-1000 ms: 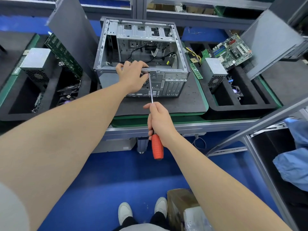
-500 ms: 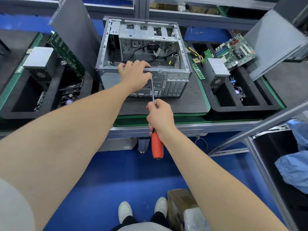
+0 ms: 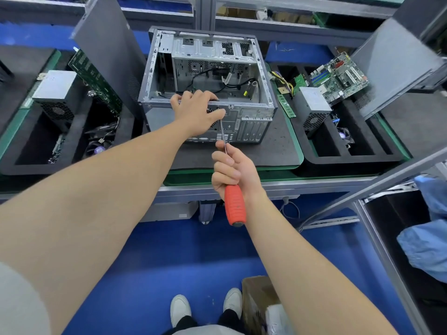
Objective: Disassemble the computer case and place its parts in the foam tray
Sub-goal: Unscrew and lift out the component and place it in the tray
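Computer case [image 3: 251,122] on dark mat [image 3: 278,146], just beyond hands. Right hand [image 3: 232,170] wraps red screwdriver [image 3: 234,204], shaft reaching case rear panel. Left hand [image 3: 196,110] fingers hooked over case top edge. Right foam tray [image 3: 338,163]: power supply [image 3: 312,105], motherboard [image 3: 338,78]. Left foam tray [image 3: 14,168]: second power supply [image 3: 53,90], circuit board [image 3: 96,81].

Curled fingers [image 3: 223,161] (left hand [image 3: 195,110], right hand [image 3: 234,170])

A workbench [image 3: 314,183] carries foam trays [image 3: 343,163] (black) and a mat [image 3: 278,151].
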